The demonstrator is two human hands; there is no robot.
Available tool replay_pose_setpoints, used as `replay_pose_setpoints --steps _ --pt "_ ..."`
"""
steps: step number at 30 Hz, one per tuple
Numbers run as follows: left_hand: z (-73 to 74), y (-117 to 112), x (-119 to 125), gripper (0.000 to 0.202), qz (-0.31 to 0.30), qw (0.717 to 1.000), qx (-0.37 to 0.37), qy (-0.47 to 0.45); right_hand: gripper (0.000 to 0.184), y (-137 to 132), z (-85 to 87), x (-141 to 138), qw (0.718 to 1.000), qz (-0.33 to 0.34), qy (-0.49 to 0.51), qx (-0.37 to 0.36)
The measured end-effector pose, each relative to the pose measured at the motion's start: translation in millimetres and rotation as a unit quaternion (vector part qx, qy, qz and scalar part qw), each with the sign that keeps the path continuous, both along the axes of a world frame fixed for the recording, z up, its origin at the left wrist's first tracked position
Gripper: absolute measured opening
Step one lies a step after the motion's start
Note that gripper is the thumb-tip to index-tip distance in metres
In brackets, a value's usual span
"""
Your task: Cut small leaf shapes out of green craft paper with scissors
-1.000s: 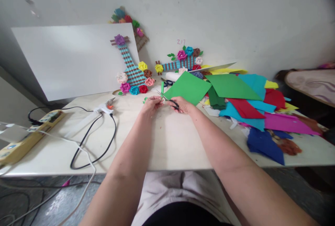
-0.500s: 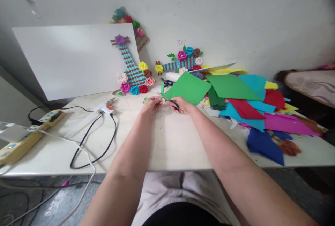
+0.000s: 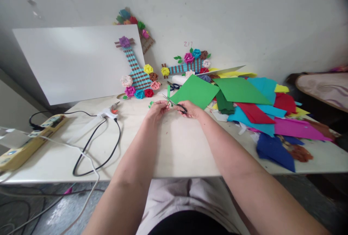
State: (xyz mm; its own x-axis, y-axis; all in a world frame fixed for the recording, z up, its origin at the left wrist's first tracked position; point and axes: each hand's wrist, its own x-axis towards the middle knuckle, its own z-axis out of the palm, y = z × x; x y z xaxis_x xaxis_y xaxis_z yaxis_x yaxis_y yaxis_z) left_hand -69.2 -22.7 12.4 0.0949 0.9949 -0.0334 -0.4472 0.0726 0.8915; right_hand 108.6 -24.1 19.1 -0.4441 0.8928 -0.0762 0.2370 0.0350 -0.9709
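Right hand (image 3: 189, 109) clamped on scissors (image 3: 178, 105), left hand (image 3: 159, 108) pinching a green scrap (image 3: 169, 103).
Black-handled, slim-bladed, the scissors point across the left hand's fingertips (image 3: 166, 106), over the worktop (image 3: 187, 148); the tiny scrap's outline is unclear. A bright green sheet (image 3: 194, 91) lies just beyond.

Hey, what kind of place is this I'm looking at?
Most likely a craft workspace. The signs are a white glue gun with an orange part, a blue-and-brown striped guitar shape trimmed with colourful flowers, and a heap of flat multicoloured sheets.
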Motion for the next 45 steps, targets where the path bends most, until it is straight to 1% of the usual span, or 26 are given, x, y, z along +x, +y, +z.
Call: replay_pose_setpoints --steps 4,10,20,27,34,45 --pt "-0.5 0 0 0.008 -0.003 1.0 -0.001 -0.003 0.022 0 -1.1 -1 1.0 -0.002 0.005 -0.002" --pt "-0.7 1 3 0.006 -0.005 1.0 -0.003 -0.02 0.021 -1 -2.7 -3 1.0 0.004 0.019 0.022" --pt "-1.7 1 5 0.01 -0.019 0.999 -0.009 -0.04 0.022 -1 -1.9 -2 0.999 0.011 0.032 0.015" --pt "-2.2 3 8 0.013 -0.019 0.997 -0.037 -0.07 0.021 0 -2.1 -3 0.999 0.013 0.041 0.011" --pt "0.4 0 11 0.017 -0.011 0.995 -0.05 -0.086 0.022 1 -2.6 -4 0.999 0.025 0.045 0.007" --pt "0.3 -1 12 0.015 -0.009 0.992 -0.07 -0.107 0.023 1 -3.7 -5 0.999 0.026 0.046 0.005"
